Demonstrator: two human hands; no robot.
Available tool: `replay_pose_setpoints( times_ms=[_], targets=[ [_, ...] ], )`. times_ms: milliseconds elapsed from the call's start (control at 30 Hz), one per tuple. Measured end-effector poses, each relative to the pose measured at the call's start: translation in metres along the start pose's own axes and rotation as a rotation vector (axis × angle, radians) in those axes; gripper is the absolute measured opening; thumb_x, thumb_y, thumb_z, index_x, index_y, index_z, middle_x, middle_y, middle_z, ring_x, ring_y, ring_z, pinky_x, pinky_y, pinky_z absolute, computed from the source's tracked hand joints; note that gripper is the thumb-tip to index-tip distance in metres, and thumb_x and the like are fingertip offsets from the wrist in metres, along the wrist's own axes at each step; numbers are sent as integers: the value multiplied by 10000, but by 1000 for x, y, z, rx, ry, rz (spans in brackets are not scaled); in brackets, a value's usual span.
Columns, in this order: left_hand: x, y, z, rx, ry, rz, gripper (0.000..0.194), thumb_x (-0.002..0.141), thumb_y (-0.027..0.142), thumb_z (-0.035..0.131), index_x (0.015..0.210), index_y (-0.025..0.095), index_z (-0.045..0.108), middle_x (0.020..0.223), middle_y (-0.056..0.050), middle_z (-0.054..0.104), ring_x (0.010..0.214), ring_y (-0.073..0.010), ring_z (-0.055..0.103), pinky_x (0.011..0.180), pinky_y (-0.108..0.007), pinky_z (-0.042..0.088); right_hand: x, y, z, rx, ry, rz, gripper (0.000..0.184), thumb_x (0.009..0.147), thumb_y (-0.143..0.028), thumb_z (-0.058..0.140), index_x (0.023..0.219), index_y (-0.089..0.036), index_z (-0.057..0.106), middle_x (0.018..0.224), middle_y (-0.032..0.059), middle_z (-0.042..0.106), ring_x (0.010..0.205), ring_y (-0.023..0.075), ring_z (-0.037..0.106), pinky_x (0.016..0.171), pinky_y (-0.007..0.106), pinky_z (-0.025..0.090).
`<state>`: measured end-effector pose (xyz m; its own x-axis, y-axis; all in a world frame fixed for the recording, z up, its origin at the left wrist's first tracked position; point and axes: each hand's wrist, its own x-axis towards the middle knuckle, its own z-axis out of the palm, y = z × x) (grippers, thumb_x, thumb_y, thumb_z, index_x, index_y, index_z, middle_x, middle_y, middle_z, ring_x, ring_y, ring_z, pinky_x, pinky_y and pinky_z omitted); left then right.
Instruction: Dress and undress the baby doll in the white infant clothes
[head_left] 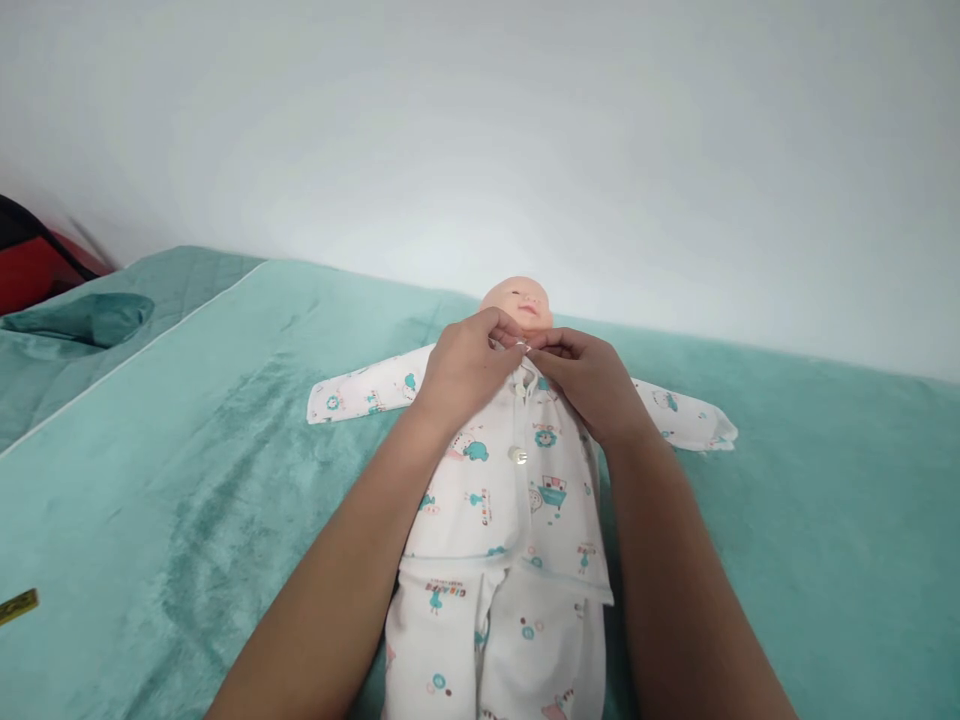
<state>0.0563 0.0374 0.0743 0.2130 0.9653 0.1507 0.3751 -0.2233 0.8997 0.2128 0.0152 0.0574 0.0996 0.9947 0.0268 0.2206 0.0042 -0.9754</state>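
A baby doll point(525, 300) lies on its back, wearing a white printed baby shirt point(480, 500) and matching trousers point(435, 640). Its sleeves stretch out to both sides. At the collar, just under the doll's chin, my left hand point(472, 360) pinches the shirt's edge. Close against it, my right hand point(589, 375) pinches the other side of the same collar. Fingers largely cover whatever fastening is between them. Lower on the shirt front, a pale button point(518, 455) shows.
The doll rests on a green plush bedspread point(225, 470). Behind it rises a white wall point(480, 130). At the far left are a red and black object point(37, 260) and a green quilted cloth point(180, 285). A yellow strip point(19, 606) lies at the left edge.
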Motion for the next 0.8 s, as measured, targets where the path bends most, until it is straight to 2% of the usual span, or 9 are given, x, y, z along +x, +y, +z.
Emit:
replay_pose_setpoints(
  times_ms=[233, 500, 633, 800],
  targets=[
    [5, -8, 1, -25, 11, 15, 193, 756, 174, 588, 926, 233, 656, 882, -6, 685, 726, -129, 575, 631, -260, 402, -1, -2, 1, -38, 16, -20, 269, 708, -318, 660, 945, -206, 721, 632, -33, 538, 570, 101, 440, 548, 247, 340],
    [5, -9, 3, -3, 36, 21, 135, 784, 197, 575, 890, 236, 649, 895, -6, 694, 755, -143, 588, 639, -270, 397, -1, -6, 4, -125, 26, 31, 180, 697, -303, 636, 831, -194, 686, 596, -49, 484, 524, 77, 353, 494, 229, 256],
    [5, -8, 4, 45, 49, 45, 71, 785, 208, 581, 808, 220, 647, 907, -11, 700, 765, -151, 597, 659, -277, 414, 1, -3, 3, -89, -13, 31, 164, 710, -326, 638, 785, -184, 676, 614, -40, 494, 551, 88, 375, 512, 238, 276],
    [6, -6, 2, 78, 35, 51, 102, 773, 197, 573, 807, 208, 669, 880, -16, 705, 738, -146, 593, 649, -276, 415, 3, 5, 1, 5, -33, 28, 172, 721, -343, 665, 793, -187, 670, 602, -43, 494, 549, 91, 370, 533, 250, 291]
  ],
)
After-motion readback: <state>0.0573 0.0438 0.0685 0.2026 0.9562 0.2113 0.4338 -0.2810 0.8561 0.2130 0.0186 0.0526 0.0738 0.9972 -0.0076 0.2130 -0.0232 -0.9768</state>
